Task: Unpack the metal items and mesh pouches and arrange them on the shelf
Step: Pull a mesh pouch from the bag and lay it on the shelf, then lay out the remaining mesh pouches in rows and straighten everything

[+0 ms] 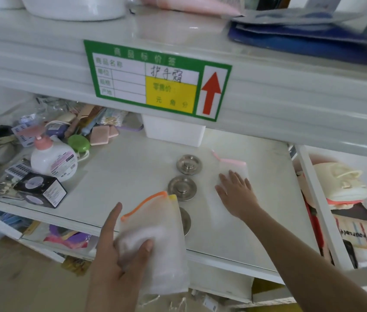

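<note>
Right hand (236, 194) flat and open, pressing pink-edged pouch (234, 170) smooth beside metal discs (182, 188); left hand (119, 255) gripping spare pouches (155, 239), ready for shelf (121, 176).

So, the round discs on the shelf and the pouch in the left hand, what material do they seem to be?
Round discs: probably metal, maybe stainless steel; grey, brushed sheen with soft reflections. Pouch in the left hand: fine white mesh fabric, likely synthetic; half see-through and limp, with an orange trim.
</note>
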The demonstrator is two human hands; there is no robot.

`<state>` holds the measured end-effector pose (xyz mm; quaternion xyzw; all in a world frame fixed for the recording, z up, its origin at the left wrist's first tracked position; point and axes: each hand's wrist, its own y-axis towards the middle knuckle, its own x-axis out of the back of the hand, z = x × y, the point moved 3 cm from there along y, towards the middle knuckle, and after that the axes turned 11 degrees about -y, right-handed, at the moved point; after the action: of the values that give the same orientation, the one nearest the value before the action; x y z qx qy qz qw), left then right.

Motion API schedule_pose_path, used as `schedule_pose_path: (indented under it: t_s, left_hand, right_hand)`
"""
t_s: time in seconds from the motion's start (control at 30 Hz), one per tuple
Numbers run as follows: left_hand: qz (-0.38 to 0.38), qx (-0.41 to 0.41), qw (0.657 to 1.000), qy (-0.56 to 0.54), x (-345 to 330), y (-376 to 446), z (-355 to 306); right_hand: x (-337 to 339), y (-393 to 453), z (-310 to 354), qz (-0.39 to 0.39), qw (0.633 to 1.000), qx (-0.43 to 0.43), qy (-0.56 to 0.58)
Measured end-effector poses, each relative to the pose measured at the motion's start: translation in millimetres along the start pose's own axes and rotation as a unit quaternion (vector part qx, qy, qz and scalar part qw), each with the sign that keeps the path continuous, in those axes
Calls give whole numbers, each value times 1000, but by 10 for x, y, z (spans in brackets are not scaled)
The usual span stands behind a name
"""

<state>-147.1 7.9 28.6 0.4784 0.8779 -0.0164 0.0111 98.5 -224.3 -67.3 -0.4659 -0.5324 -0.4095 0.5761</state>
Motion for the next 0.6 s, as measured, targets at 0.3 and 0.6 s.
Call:
schedule_pose_path:
  t_s: [0.3,0.6]
  left_hand:
    - [115,-45,992,21,-123,-100,-120]
    - [115,-84,989,38,-308,-182,-153]
  right_hand:
    - [967,-1314,817,-110,896,72,424]
    - [885,-1496,580,68,835,-93,538]
